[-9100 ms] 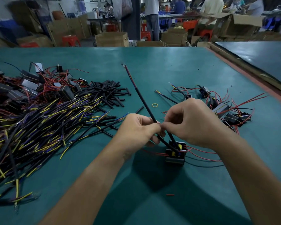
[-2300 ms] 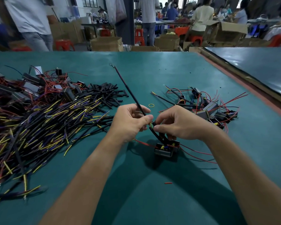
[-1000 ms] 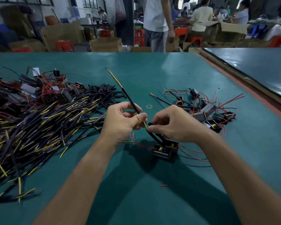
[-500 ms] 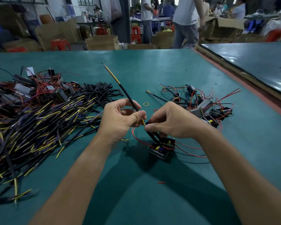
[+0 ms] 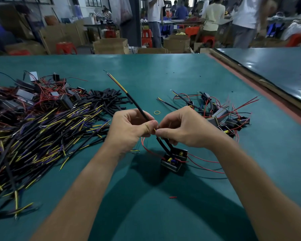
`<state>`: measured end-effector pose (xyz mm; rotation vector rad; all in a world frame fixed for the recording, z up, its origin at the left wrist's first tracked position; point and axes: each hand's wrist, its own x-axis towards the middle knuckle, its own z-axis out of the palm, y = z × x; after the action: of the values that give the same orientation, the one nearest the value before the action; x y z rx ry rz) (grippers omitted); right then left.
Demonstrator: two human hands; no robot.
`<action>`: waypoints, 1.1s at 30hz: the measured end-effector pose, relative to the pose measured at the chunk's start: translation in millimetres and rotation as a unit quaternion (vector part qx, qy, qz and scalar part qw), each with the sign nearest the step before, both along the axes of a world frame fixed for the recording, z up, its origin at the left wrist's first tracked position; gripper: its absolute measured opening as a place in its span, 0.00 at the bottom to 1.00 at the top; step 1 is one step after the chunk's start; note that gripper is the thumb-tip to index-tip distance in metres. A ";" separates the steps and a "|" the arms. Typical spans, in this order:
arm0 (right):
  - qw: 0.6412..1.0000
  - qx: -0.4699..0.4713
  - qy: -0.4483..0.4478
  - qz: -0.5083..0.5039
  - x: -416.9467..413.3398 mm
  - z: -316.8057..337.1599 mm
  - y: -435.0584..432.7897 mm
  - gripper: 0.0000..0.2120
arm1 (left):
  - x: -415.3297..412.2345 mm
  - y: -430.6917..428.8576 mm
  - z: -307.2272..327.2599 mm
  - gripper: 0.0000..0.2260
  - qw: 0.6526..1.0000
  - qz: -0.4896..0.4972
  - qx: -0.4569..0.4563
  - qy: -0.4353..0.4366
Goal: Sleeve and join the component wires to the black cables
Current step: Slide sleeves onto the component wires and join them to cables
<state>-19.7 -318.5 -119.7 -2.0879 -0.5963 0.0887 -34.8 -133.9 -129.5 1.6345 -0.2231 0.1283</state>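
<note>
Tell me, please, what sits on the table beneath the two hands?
A small black component with red wires trailing from it. Two black sleeved leads rise to the right hand. The left hand pinches a black cable. The joint itself is hidden between them.

A wide heap of cables (image 5: 42,136) fills the left of the desk (image 5: 163,75) to just beside the left hand (image 5: 129,131), whose held cable (image 5: 133,100) slants up and away. A tangle of parts and red wires (image 5: 219,115) lies near the right hand (image 5: 188,129). Beyond the hands and near the forearms the desk lies bare but for a rubber band (image 5: 157,112) and a red scrap (image 5: 172,197).
</note>
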 end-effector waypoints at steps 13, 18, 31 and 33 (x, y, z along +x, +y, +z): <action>0.999 -0.030 0.035 0.016 -2.6 6.7 -5.8 0.06 | -1.7 -1.5 2.6 0.06 1.000 -0.002 0.006 0.001; 0.996 -0.071 0.054 0.028 -4.9 8.4 -9.7 0.05 | -2.2 -2.0 1.7 0.05 1.000 -0.003 0.005 0.000; 0.997 -0.066 0.037 0.009 -3.5 8.0 -6.5 0.06 | -1.8 -1.0 -0.7 0.04 1.000 -0.024 -0.007 0.010; 0.997 -0.060 0.035 0.013 -4.3 7.7 -5.8 0.06 | -1.9 -0.9 -1.1 0.04 1.000 -0.023 -0.008 0.008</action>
<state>-24.0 -324.3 -112.0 -2.1841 -0.5890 0.2169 -36.7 -134.8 -130.6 1.6130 -0.2472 0.0820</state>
